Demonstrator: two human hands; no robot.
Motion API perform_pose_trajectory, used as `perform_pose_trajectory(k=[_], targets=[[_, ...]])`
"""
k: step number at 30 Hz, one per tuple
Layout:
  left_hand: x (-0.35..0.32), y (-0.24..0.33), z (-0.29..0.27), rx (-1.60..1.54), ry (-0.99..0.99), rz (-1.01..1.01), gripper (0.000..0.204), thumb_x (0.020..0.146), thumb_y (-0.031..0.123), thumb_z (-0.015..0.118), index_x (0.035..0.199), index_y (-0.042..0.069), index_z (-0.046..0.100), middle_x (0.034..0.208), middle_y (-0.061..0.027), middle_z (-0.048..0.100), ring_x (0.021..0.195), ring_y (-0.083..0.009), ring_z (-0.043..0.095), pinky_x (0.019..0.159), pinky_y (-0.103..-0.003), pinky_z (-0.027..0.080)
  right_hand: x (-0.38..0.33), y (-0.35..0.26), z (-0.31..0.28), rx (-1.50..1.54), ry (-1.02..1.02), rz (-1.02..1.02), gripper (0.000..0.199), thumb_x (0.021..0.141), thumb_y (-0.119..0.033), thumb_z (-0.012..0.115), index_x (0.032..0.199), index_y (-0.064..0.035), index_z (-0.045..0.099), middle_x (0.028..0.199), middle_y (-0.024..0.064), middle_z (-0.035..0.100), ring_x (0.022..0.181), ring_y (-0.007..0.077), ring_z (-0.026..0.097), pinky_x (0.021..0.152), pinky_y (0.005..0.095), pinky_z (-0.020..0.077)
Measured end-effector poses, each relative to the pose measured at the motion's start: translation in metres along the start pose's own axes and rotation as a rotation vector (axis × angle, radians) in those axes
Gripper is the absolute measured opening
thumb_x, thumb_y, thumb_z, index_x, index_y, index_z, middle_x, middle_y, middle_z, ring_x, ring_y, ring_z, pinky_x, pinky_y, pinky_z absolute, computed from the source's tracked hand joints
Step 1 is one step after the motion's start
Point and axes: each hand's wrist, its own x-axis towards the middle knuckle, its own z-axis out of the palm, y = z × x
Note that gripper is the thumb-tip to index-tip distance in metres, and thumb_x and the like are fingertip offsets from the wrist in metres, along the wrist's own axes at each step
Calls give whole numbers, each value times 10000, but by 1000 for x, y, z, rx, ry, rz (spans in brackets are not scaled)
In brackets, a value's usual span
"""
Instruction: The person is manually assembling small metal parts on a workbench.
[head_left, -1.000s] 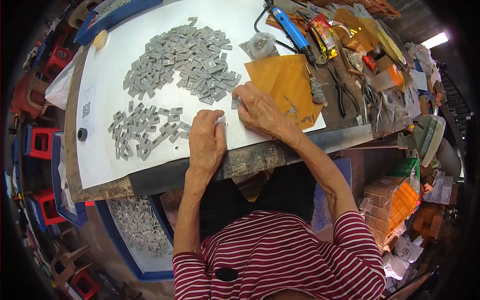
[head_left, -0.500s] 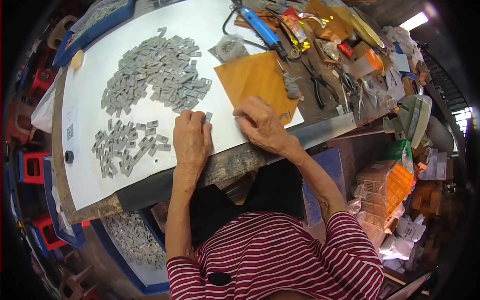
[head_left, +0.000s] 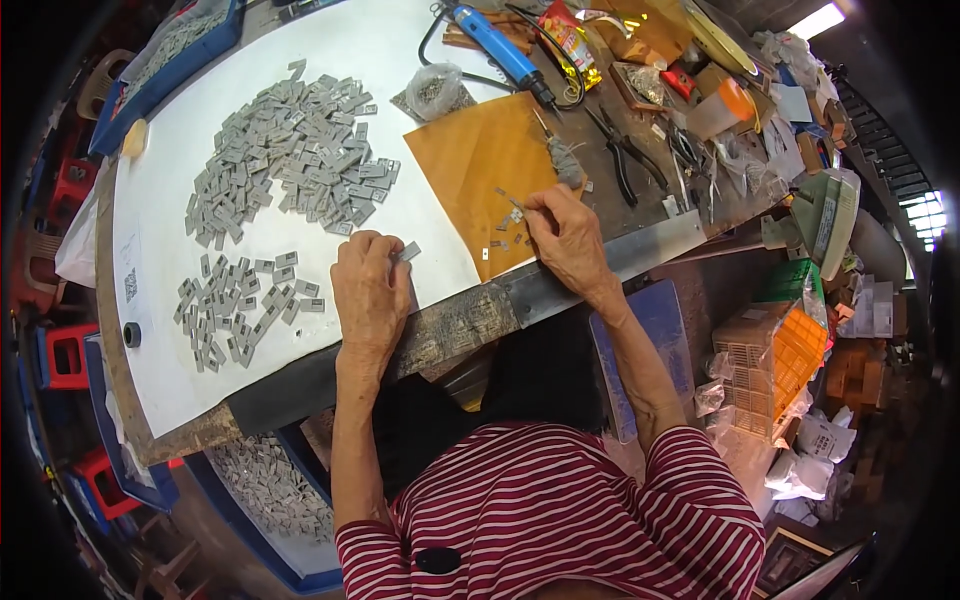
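My left hand [head_left: 372, 290] is closed at the front of the white sheet, pinching a small grey rectangular plate [head_left: 408, 251] at its fingertips. My right hand [head_left: 568, 240] is over the orange-brown board [head_left: 462, 165], its thumb and fingertips pressed together. Whatever they hold, if anything, is too small to make out. Several tiny flat pieces [head_left: 516, 215] lie on the board beside those fingertips. Beyond my left hand a large heap of grey plates [head_left: 285, 140] covers part of the sheet. Left of that hand, a smaller spread of similar plates [head_left: 235, 305] shows dark marks.
Behind the board are a bag of small parts [head_left: 435, 92] and a blue corded handheld tool [head_left: 495, 45]. Black-handled pliers [head_left: 628, 160] lie to its right. A blue bin of grey pieces [head_left: 290, 570] stands below the table's worn front edge [head_left: 460, 328].
My right hand has moved right across the board, uncovering tiny pieces there. My left hand stays near the sheet's front, with the plate at its fingertips. The whole view has shifted slightly.
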Motion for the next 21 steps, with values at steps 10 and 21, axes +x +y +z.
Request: perform_pose_trajectory(k=[10,21], targets=[[-3,7,2,4,39,37,123,734,-28,572,849,17,565,888,-114,544,830,-281,524,712,-369,401,12,10,6,-88,-62,-68,88,779,-28,529,861,1,535,812,168,540,769,359,553,668,425,437],[-10,9,2,12,34,51,201,719,9,619,908,43,558,917,-88,536,865,-261,509,732,-369,379,20,16,8,-83,-105,-120,68,767,-36,517,815,8,498,795,175,539,753,363,547,668,438,427]])
